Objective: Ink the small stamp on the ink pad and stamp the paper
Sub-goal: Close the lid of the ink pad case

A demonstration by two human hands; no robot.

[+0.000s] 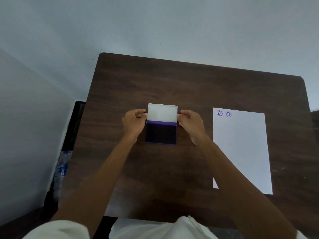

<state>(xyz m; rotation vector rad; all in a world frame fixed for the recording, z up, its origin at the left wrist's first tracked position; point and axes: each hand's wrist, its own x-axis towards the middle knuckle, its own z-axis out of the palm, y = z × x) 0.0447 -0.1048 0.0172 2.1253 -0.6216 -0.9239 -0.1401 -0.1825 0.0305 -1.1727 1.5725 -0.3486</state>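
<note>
A plain room, perhaps an office: dark wooden desk (189, 87) against bare pale walls (155, 23).

Head-worn wide-angle view, looking forward and steeply down.
The single camera sits above the near edge of the dark wooden table (189, 80), close enough that both forearms enter from the bottom; the table's far corners and the pale wall beyond are in frame.

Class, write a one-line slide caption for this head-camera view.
Both hands, left and right, hold the ink pad's white lid open above the pad; paper shows two purple stamps.
</note>
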